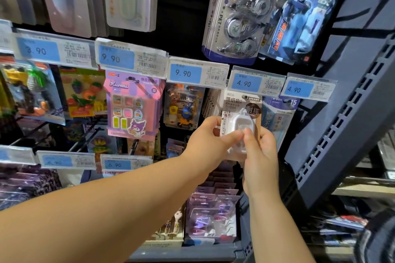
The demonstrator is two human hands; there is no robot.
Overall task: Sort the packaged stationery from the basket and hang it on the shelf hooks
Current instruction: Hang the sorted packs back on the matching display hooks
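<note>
1. Hanging step is underway: the correction-tape pack [235, 104] is held up vs. the shelf, just below the 4.90 tag [246, 83].
2. Left hand [210, 137] pinches the pack's left edge. Right hand [261, 156] pinches it lower down, thumb on the clear blister and fingers behind.
3. The top slot sits about at hook level, but I can't tell if it's threaded on yet.
4. Done so far: many hooks already carry stock. Can't tell which packs came from the basket, which isn't clearly in view, so what's left is unknown.
5. Text on the held pack: "原纸色", an LPS logo, and a code that's too blurry.
6. Nearby: Kuromi pack [132, 104]; upper tape pack [237, 13] w/ "静音", "PET", "36".
7. Other tags: 3.90 [38, 50], 9.90 [116, 57], 9.90 [185, 73], 4.90 [299, 89], 6.90 [116, 164].
</note>
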